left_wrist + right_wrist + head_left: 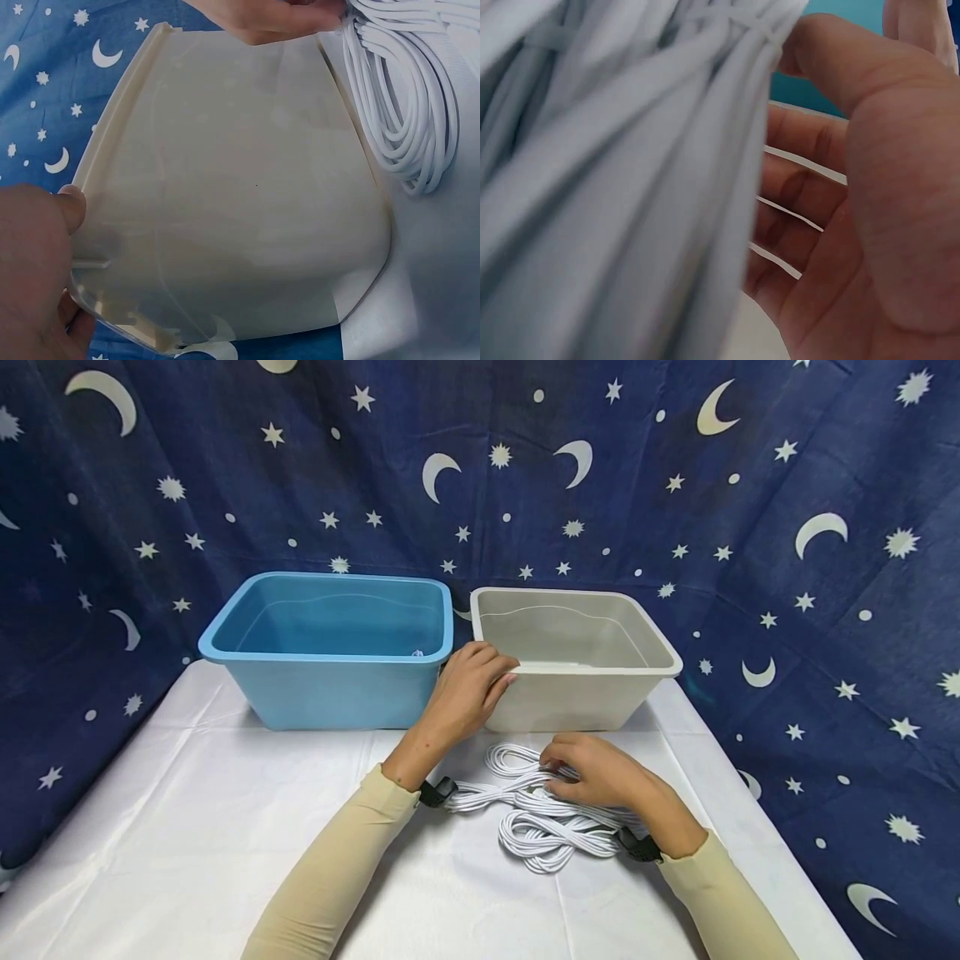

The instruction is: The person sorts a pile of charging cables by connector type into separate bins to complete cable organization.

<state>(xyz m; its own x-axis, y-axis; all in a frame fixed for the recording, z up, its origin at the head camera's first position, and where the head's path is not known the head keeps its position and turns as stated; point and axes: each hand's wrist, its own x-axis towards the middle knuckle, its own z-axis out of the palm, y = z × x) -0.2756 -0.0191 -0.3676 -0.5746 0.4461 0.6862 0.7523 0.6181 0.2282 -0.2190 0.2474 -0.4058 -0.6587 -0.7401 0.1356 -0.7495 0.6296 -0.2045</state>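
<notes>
In the head view my left hand [468,689] grips the front left corner of the off-white bin [570,702]. The left wrist view shows the thumb [72,208] on the bin's rim and the bin's smooth outer wall [247,180]. Several coiled bundles of white cable [558,839] lie in front of that bin. My right hand [600,772] holds one of these bundles, its fingers bent around it. Close up in the right wrist view, the thumb [900,180] meets the cable bundle [652,202] near a tie, while the fingers pass behind it.
A blue bin [322,693] stands left of the off-white one, with a small pale item [417,653] just visible inside. Both bins are on a white-clothed table [187,827]. A dark blue curtain [480,468] with moons and stars hangs behind and at the sides.
</notes>
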